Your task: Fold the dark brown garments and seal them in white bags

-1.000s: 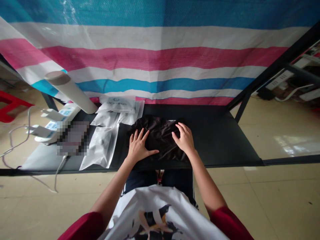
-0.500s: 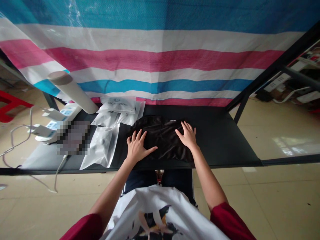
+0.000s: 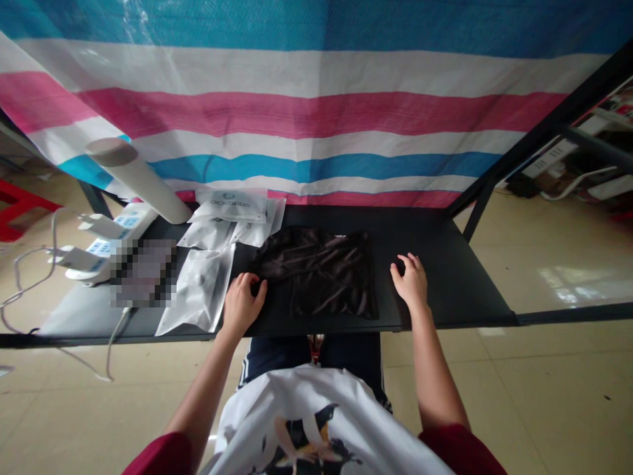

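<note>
A dark, shiny piece of folded cloth [image 3: 333, 274] lies wrinkled on the black tabletop [image 3: 445, 264], a small white label showing at its far edge. My left hand [image 3: 243, 305] rests just beside the cloth's left end, fingers loosely curled and thumb apart, holding nothing. Whether its fingertips touch the fabric I cannot tell. To the right of the cloth, and apart from it, my right hand [image 3: 410, 284] is over the tabletop with bent fingers, thumb held away and nothing in it.
Several frosted plastic bags [image 3: 200, 287] lie left of the cloth. Beyond them are a white bottle [image 3: 148, 185], a power strip [image 3: 128, 231] with plugs and cables, and a blurred-out device [image 3: 143, 272]. A striped sheet [image 3: 306, 119] hangs behind; a metal frame [image 3: 475, 191] rises at right.
Both hands have lifted off the cloth and moved outward, the left one to the left and the right one to the right. Their spread fingers have curled. The cloth now lies uncovered.
</note>
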Motion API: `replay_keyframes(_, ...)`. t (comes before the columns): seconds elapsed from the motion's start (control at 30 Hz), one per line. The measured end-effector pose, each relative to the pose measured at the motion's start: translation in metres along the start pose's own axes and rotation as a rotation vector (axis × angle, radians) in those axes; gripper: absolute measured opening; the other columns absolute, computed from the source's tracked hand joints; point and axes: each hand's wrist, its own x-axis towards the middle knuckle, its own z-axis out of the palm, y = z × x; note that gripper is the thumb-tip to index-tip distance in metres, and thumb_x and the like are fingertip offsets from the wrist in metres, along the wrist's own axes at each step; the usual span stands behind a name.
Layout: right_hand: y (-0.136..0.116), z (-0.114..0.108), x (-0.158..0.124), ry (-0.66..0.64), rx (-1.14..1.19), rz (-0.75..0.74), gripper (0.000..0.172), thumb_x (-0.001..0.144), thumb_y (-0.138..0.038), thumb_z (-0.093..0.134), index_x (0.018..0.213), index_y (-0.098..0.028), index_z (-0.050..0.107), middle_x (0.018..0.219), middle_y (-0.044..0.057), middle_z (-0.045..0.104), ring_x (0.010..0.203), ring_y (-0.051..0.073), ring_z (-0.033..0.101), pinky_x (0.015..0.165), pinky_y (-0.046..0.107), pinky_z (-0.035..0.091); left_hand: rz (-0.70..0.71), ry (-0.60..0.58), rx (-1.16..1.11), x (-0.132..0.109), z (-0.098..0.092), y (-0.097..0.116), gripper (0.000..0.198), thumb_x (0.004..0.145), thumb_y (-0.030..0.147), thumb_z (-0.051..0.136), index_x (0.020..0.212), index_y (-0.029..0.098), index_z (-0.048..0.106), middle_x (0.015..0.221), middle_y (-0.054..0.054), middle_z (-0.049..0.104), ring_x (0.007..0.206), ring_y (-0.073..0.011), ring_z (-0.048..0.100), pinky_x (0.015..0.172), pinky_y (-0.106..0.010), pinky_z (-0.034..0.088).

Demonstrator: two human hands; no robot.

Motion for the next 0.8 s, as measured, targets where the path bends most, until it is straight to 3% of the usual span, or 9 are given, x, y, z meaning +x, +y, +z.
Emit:
replay_keyframes(0.13, -0.005, 0.002, -0.001, 0.000, -0.046, -0.002, 0.044, 0.091, -0.040, 0.047, 0.123, -0.014, 0.063, 0.141, 0.019, 0.053, 0.136, 0.034, 0.042, 0.110, 0.050, 0.038, -0.052, 0.096, 0.025, 0.003, 0.008, 0.002, 0.049, 0.092, 0.048, 0.044, 0.124, 0.011, 0.047, 0.101, -0.014, 0.060, 0.098, -0.0294, 0.062, 0.089, -0.040, 0.049)
replay_keyframes(0.23, -0.006, 0.002, -0.002, 0.001, -0.055, -0.007, 0.044, 0.092, -0.040, 0.046, 0.124, -0.014, 0.062, 0.141, 0.018, 0.053, 0.137, 0.034, 0.042, 0.111, 0.050, 0.037, -0.105, 0.070, 0.136, 0.009, 0.011, 0.013, 0.066, 0.091, 0.051, 0.045, 0.135, 0.002, 0.040, 0.112, -0.023, 0.058, 0.109, -0.0364, 0.058, 0.095, -0.046, 0.046)
replay_keyframes(0.33, -0.005, 0.002, -0.002, 0.006, -0.055, -0.012, 0.044, 0.092, -0.040, 0.047, 0.124, -0.014, 0.062, 0.142, 0.018, 0.053, 0.137, 0.034, 0.042, 0.111, 0.050, 0.038, -0.190, -0.002, 0.223, 0.019, 0.010, 0.025, 0.064, 0.087, 0.052, 0.050, 0.126, 0.002, 0.050, 0.111, -0.025, 0.059, 0.111, -0.0418, 0.056, 0.093, -0.049, 0.046)
replay_keyframes(0.43, -0.004, 0.002, -0.002, 0.006, -0.053, -0.019, 0.043, 0.092, -0.039, 0.047, 0.124, -0.015, 0.062, 0.142, 0.018, 0.053, 0.137, 0.034, 0.042, 0.110, 0.051, 0.038, -0.238, -0.019, 0.186, 0.030, 0.007, 0.032, 0.044, 0.084, 0.044, 0.055, 0.111, 0.010, 0.060, 0.112, -0.022, 0.060, 0.112, -0.0408, 0.056, 0.093, -0.049, 0.047)
replay_keyframes(0.53, -0.005, 0.002, -0.002, 0.002, -0.054, -0.019, 0.042, 0.092, -0.038, 0.047, 0.124, -0.015, 0.062, 0.142, 0.018, 0.052, 0.137, 0.034, 0.042, 0.110, 0.051, 0.038, -0.282, -0.026, -0.014, 0.041, 0.003, 0.033, 0.033, 0.083, 0.037, 0.056, 0.107, 0.015, 0.059, 0.109, -0.017, 0.064, 0.104, -0.0348, 0.062, 0.088, -0.046, 0.050)
replay_keyframes(0.63, -0.004, 0.002, -0.002, 0.000, -0.055, -0.016, 0.043, 0.092, -0.039, 0.047, 0.124, -0.015, 0.062, 0.142, 0.018, 0.053, 0.137, 0.034, 0.042, 0.110, 0.051, 0.038, -0.217, 0.038, -0.308, 0.051, -0.002, 0.038, 0.026, 0.082, 0.036, 0.058, 0.102, 0.019, 0.059, 0.099, -0.008, 0.068, 0.096, -0.0271, 0.066, 0.086, -0.040, 0.052)
replay_keyframes(0.73, -0.004, 0.002, -0.002, -0.002, -0.052, -0.015, 0.043, 0.092, -0.040, 0.047, 0.124, -0.015, 0.062, 0.142, 0.018, 0.053, 0.137, 0.035, 0.042, 0.110, 0.050, 0.038, -0.075, 0.094, -0.529, 0.057, -0.004, 0.061, 0.022, 0.082, 0.035, 0.061, 0.097, 0.020, 0.060, 0.095, -0.006, 0.070, 0.094, -0.0226, 0.067, 0.090, -0.037, 0.051)
replay_keyframes(0.8, -0.005, 0.002, -0.002, -0.003, -0.047, -0.010, 0.043, 0.092, -0.040, 0.047, 0.124, -0.015, 0.062, 0.142, 0.018, 0.053, 0.138, 0.035, 0.042, 0.110, 0.051, 0.038, 0.011, 0.002, -0.676, 0.059, -0.003, 0.086, 0.024, 0.084, 0.034, 0.061, 0.102, 0.019, 0.060, 0.100, -0.007, 0.070, 0.098, -0.0217, 0.067, 0.090, -0.036, 0.051)
